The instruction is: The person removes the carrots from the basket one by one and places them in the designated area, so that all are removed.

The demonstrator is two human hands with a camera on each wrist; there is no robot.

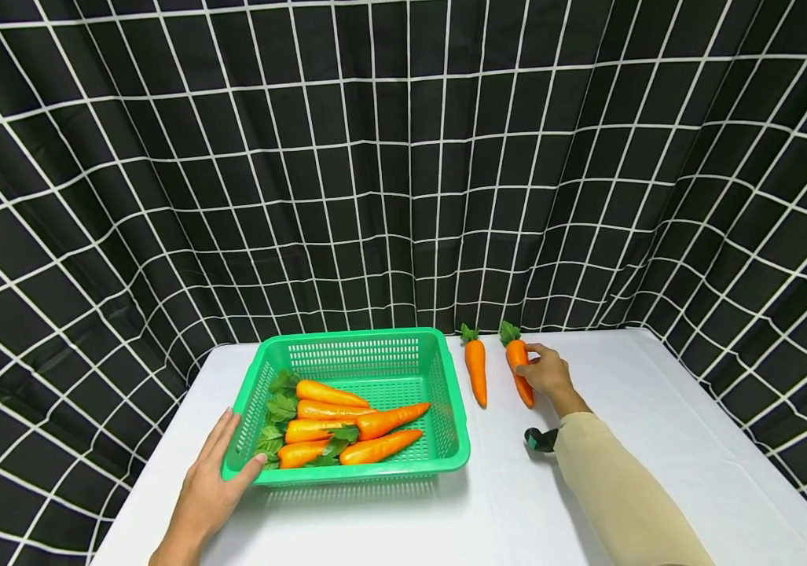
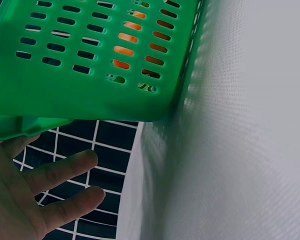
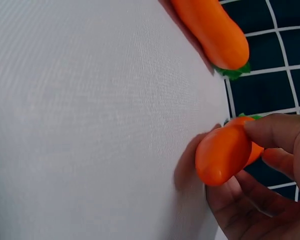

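Note:
My right hand (image 1: 548, 371) pinches an orange carrot (image 1: 517, 355) with a green leafy top, over the right part of the white table. In the right wrist view that carrot (image 3: 225, 152) points its tip towards the camera, between thumb and fingers. Just left of it a second carrot (image 1: 476, 369) lies on the cloth, leaves away from me. My left hand (image 1: 208, 479) rests at the left end of a green perforated basket (image 1: 346, 470), its thumb by the rim. Its fingers (image 2: 70, 205) are spread and straight. Several carrots (image 1: 382, 448) lie inside the basket, leaves mostly leftward.
A white cloth covers the table (image 1: 495, 503). Black curtain (image 1: 375, 173) with a white grid surrounds its back and sides. Below my right wrist a small dark strap-like piece (image 1: 540, 439) sticks out beside the beige sleeve (image 1: 622, 487).

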